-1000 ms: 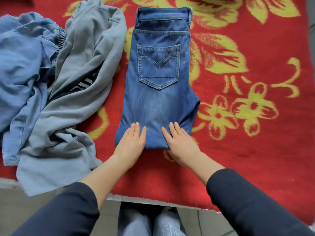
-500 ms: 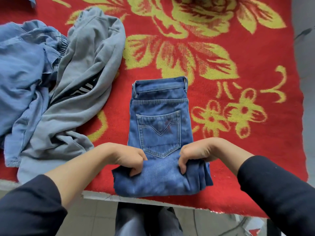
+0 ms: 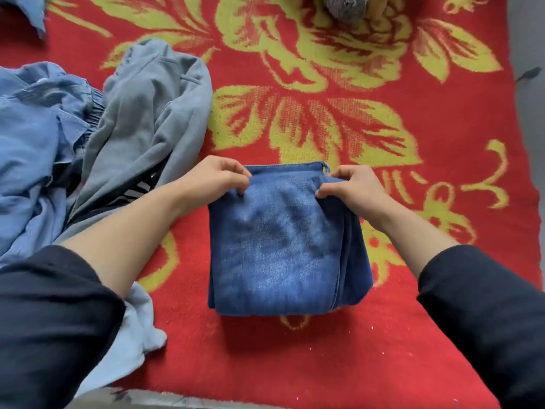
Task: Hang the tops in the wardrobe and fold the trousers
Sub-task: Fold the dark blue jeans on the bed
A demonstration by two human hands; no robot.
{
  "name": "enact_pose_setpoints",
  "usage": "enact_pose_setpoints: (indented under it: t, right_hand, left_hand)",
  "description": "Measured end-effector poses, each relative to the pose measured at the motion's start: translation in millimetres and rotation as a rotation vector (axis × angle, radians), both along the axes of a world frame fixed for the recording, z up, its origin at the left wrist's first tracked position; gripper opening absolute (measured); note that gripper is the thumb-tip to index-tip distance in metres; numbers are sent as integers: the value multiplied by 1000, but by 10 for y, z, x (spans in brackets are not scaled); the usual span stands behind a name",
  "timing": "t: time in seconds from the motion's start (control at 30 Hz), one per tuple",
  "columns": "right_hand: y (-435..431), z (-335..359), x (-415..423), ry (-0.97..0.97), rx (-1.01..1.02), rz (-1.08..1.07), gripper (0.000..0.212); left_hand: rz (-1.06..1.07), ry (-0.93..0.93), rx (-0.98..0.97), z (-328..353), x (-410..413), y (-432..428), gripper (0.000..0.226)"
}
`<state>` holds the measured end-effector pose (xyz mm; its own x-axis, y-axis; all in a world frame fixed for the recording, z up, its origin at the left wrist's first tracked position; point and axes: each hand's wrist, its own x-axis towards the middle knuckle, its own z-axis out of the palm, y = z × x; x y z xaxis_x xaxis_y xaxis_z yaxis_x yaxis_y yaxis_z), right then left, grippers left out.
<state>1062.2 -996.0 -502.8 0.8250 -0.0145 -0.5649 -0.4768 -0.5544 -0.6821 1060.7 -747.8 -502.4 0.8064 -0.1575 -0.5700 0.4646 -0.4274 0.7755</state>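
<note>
Folded jeans (image 3: 283,246) look dense but floppy — each grip, left hand (image 3: 215,181) and right hand (image 3: 354,190), pinches a far corner, sensibly.

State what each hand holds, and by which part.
The left hand and right hand each pinch the folded jeans at the top layer's far corners.

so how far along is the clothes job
Nearly done: the jeans lie in a folded stack on the red blanket. In hand: the left hand and right hand pinch the top layer's far corners, finishing that fold. To do: the grey garment and the light blue garment lie crumpled beside it, neither folded nor hung; no wardrobe is in view.
</note>
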Motion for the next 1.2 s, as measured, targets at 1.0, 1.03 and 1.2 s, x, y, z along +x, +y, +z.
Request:
enact_pose_setpoints:
  t: [1.0, 1.03, 1.2]
  right_hand:
    - [333, -560, 646, 166, -500, 790, 52]
    - [355, -533, 623, 187, -492, 797, 51]
    - [423, -420, 283, 278, -454, 815, 60]
  left_hand:
    - [-643, -215, 698, -759, 271, -327, 86]
    - [-637, -160, 680, -731, 260, -330, 85]
    - [-576, 153, 443, -622, 53, -258, 63]
